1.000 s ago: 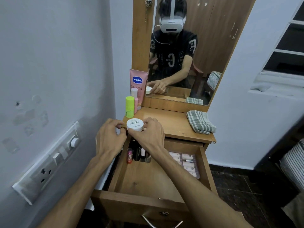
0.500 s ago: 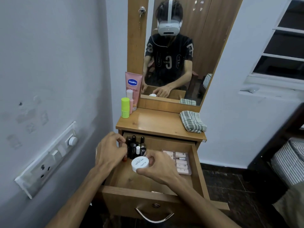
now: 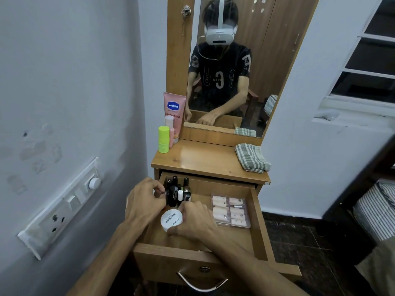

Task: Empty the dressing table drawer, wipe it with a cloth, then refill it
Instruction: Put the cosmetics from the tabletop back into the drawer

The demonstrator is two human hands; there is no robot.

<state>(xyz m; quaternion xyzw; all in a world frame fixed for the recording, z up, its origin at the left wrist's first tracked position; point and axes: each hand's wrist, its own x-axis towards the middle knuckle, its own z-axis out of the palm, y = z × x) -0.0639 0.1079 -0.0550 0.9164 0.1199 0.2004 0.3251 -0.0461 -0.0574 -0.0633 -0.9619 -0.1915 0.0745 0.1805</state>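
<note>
Open drawer (image 3: 259, 221): right hand (image 3: 193, 221) grip around white jar (image 3: 171, 220), lid up; left hand (image 3: 143, 201) pinching bottle (image 3: 172, 196).

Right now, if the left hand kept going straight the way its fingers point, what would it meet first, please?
Most likely the cluster of dark bottles in the drawer's back left corner: the left hand points right at them, fingertips about touching, though depth is hard to judge.

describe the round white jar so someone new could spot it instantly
Find the open drawer under the dressing table's mirror. Near its front left, the right hand grips a white jar, just in front of a cluster of dark bottles. It is the only low, round, white thing there, with black "NAIL POLISH" print on its lid.
</note>
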